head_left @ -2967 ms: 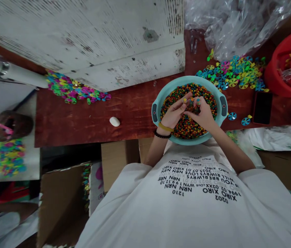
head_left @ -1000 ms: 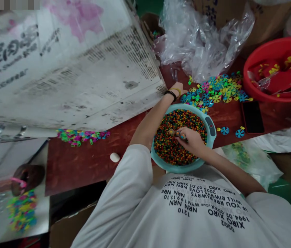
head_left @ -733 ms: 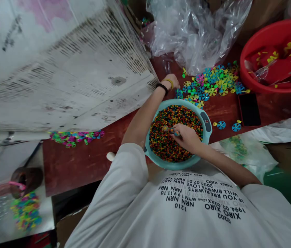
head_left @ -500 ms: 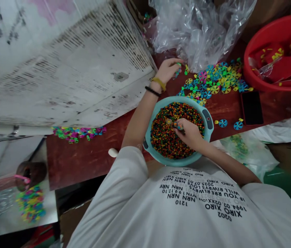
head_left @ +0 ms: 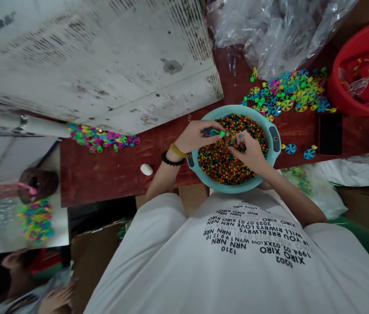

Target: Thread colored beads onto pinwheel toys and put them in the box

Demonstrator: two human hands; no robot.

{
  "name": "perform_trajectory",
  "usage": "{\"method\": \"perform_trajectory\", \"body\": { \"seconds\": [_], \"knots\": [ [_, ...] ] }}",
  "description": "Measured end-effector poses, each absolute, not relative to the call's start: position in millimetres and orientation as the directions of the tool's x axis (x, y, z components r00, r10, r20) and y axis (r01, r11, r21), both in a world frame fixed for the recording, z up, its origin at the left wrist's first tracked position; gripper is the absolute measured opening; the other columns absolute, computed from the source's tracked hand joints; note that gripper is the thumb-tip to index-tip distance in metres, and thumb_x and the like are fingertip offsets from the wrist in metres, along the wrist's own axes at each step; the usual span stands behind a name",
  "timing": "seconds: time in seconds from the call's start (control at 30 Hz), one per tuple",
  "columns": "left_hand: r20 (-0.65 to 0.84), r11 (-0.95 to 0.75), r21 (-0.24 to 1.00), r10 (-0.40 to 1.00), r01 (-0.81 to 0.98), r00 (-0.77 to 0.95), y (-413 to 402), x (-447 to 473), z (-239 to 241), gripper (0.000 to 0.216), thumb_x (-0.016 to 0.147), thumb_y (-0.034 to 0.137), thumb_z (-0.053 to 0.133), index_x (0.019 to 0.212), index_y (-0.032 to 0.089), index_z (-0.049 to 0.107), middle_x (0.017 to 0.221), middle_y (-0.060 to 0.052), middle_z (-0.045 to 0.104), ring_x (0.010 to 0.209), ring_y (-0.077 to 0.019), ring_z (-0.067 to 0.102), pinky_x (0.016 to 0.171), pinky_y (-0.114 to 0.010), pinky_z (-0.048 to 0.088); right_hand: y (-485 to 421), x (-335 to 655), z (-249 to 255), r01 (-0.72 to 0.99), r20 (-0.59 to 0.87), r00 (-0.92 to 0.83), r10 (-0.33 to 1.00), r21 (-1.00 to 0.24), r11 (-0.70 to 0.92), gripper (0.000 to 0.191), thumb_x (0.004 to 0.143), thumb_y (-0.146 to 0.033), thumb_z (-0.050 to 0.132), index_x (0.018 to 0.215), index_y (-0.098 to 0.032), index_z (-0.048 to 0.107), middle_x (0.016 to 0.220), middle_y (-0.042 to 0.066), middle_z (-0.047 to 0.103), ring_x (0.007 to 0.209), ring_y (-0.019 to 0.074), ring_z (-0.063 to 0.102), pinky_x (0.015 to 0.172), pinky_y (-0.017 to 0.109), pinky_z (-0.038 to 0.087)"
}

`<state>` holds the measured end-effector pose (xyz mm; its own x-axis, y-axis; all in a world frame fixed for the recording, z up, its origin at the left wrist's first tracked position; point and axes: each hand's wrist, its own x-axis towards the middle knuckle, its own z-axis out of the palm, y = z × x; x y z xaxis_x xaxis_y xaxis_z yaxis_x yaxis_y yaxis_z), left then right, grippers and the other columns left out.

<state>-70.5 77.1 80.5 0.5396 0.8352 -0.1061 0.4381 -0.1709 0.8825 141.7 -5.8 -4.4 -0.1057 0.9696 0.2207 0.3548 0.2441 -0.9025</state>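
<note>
The left hand (head_left: 196, 137) pinches one green-tipped blue piece (head_left: 213, 131) and the right hand (head_left: 250, 155) clamps small pieces (head_left: 233, 140), count unclear, the hands just apart above one teal basin (head_left: 227, 186) of beads (head_left: 217, 161) on a red table (head_left: 106, 176), near one red tub (head_left: 336, 83) and one phone (head_left: 330, 134).
</note>
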Motion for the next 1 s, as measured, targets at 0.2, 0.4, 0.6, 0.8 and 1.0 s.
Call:
{"method": "perform_trajectory", "body": {
  "seconds": [0.2, 0.4, 0.6, 0.8, 1.0],
  "knots": [
    [-0.094, -0.175, 0.874, 0.855, 0.454, 0.510, 76.9, -74.9, 87.7, 0.022, 0.076, 0.039, 0.087, 0.093, 0.026, 0.084, 0.095, -0.004, 0.081, 0.094, -0.0237, 0.073, 0.094, -0.032, 0.053, -8.7, 141.5, -6.0, 0.378, 0.221, -0.237, 0.946, -0.876, 0.300, 0.019, 0.092, -0.035, 0.065, 0.097, -0.027, 0.049, 0.088, 0.001, 0.065, 0.079, 0.0238, 0.064, 0.070, 0.037, 0.049],
    [-0.132, -0.268, 0.836, 0.748, 0.478, 0.650, 79.6, -78.1, 94.8, 0.015, 0.076, 0.032, 0.087, 0.089, 0.028, 0.083, 0.089, -0.004, 0.077, 0.092, -0.0248, 0.071, 0.098, -0.038, 0.050, -8.9, 139.0, -10.2, 0.445, 0.202, -0.304, 0.931, -0.834, 0.326, 0.018, 0.092, -0.033, 0.067, 0.098, -0.027, 0.051, 0.088, 0.002, 0.067, 0.081, 0.0255, 0.066, 0.069, 0.036, 0.048],
    [-0.074, -0.500, 0.643, 0.714, 0.580, 0.696, 54.6, -76.0, 97.0, 0.026, 0.094, 0.038, 0.068, 0.114, 0.026, 0.078, 0.111, -0.006, 0.076, 0.107, -0.0251, 0.070, 0.102, -0.038, 0.051, -8.9, 139.9, -6.9, 0.451, 0.180, -0.340, 0.923, -0.830, 0.328, 0.017, 0.093, -0.032, 0.065, 0.099, -0.026, 0.051, 0.089, 0.004, 0.067, 0.082, 0.0266, 0.066, 0.070, 0.036, 0.048],
    [0.036, -0.573, 0.597, 0.718, 0.561, 0.695, 42.8, -80.5, 96.3, 0.058, 0.099, 0.050, 0.063, 0.151, 0.026, 0.052, 0.128, -0.008, 0.071, 0.124, -0.0257, 0.065, 0.115, -0.044, 0.048, -9.0, 141.5, -4.4, 0.377, 0.201, -0.342, 0.918, -0.866, 0.330, 0.018, 0.094, -0.034, 0.066, 0.102, -0.027, 0.051, 0.094, 0.004, 0.068, 0.085, 0.0268, 0.068, 0.073, 0.039, 0.051],
    [0.253, -0.487, 0.788, 0.813, 0.377, 0.524, 39.9, -84.3, 58.5, 0.095, 0.084, 0.065, 0.077, 0.162, 0.034, 0.031, 0.149, -0.013, 0.051, 0.141, -0.0348, 0.053, 0.114, -0.052, 0.052, -8.3, 142.0, -5.6, 0.344, 0.238, -0.280, 0.930, -0.879, 0.329, 0.023, 0.091, -0.037, 0.071, 0.100, -0.027, 0.051, 0.092, 0.002, 0.068, 0.083, 0.0246, 0.066, 0.073, 0.039, 0.052]
  ]
}}
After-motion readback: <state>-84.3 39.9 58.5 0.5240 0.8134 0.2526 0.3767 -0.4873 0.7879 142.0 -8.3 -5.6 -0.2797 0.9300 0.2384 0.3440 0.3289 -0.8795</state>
